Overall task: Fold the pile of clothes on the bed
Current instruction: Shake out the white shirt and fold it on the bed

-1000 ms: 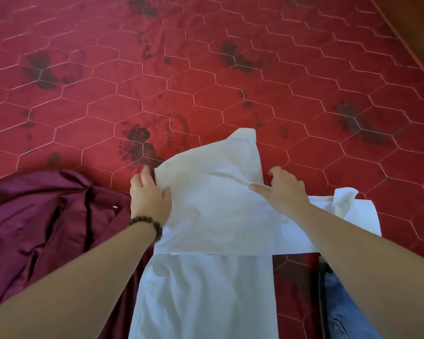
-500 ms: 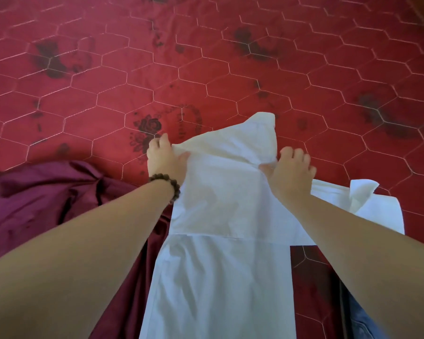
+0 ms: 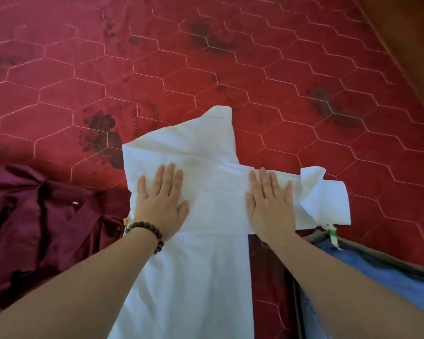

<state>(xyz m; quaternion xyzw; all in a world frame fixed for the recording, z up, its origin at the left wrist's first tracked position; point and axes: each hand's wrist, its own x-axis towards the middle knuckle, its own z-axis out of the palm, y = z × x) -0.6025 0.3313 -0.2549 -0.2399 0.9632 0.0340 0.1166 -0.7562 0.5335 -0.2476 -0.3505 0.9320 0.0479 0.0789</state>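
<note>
A white cotton shirt (image 3: 206, 192) lies partly folded on the red bedspread with a stitched hexagon pattern and dark flower prints (image 3: 206, 69); its body runs as a long strip from the near edge of the view up to the middle of the bed, and the upper part is folded across into a wider band — one corner of it pokes up towards the far side. The left hand (image 3: 160, 203) lies flat on the left part of that band, fingers straight and slightly spread, palm down, holding nothing; a bracelet of dark wooden beads (image 3: 146, 232) circles its wrist. The right hand (image 3: 270, 204) lies flat too, fingers straight and close together, pressing on the right part of the band where a folded sleeve (image 3: 325, 201) sticks out to the right. A crumpled maroon garment (image 3: 35, 216) lies just left of the shirt; blue denim jeans (image 3: 377, 277) lie at the lower right — partly under the right forearm.
</note>
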